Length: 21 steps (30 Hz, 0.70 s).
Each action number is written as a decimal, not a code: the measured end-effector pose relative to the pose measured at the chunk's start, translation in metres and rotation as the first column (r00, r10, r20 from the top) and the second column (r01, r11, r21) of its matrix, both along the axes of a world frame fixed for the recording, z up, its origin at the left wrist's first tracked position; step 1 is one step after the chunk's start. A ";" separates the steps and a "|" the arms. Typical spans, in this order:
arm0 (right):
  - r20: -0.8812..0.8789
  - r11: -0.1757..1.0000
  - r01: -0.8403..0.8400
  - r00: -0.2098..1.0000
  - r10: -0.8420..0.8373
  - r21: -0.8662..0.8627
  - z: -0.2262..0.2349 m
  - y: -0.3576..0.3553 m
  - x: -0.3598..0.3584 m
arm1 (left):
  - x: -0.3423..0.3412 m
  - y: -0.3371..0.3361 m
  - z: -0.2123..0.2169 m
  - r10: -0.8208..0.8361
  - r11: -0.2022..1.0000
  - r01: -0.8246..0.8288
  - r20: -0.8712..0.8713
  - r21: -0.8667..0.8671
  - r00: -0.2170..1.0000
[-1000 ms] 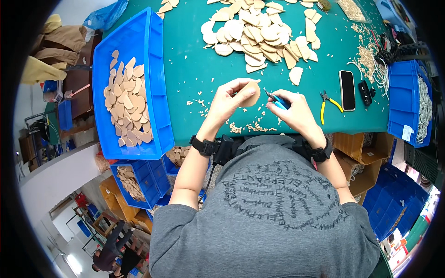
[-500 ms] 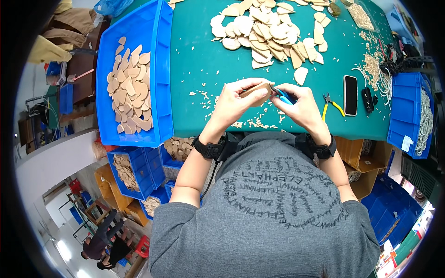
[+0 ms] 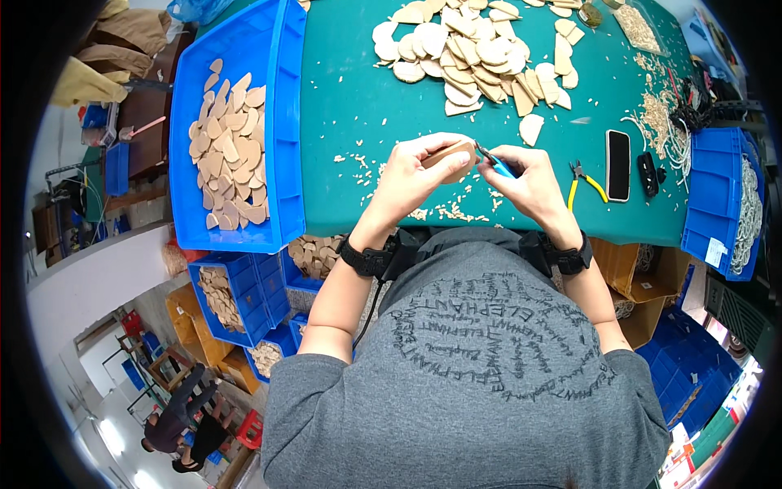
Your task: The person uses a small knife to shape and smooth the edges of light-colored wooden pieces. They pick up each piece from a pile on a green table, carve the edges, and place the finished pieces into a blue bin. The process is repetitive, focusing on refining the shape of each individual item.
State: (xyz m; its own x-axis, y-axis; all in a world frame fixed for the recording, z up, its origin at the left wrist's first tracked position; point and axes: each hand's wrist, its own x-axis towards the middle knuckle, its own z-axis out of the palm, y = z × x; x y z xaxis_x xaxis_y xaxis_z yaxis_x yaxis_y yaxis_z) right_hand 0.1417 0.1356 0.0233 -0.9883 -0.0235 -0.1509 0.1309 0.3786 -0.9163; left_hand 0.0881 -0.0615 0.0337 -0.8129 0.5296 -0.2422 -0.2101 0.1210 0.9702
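Observation:
My left hand (image 3: 414, 179) is closed round a flat, tan piece with a rounded edge (image 3: 453, 155), thumb on its face. It looks like thick cardboard or foam; I cannot tell which. A blue-handled pair of pliers or nippers (image 3: 501, 167) sits in the grip of my right hand (image 3: 529, 179). Its dark jaws are at the right end of the tan piece; whether they touch is too small to tell. Below both hands, small pale offcuts (image 3: 456, 210) lie scattered over the green tabletop (image 3: 342, 106).
A large blue bin (image 3: 283, 130) of tan pieces (image 3: 232, 155) stands left. More pieces (image 3: 481, 57) are heaped at the back. To the right lie yellow-handled nippers (image 3: 585, 183), a phone (image 3: 618, 167), a black object (image 3: 648, 174) and a blue crate (image 3: 709, 204) with pale cord.
The pliers' jaws have shifted slightly up at the tan piece's end, which is tilted a little differently. A small blurred streak now shows above the yellow-handled nippers.

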 end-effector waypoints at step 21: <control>0.041 0.982 0.187 0.981 -0.187 0.019 -0.010 0.009 0.009 | -0.132 -0.217 -0.032 0.170 0.000 -0.967 -0.953 -0.253 0.250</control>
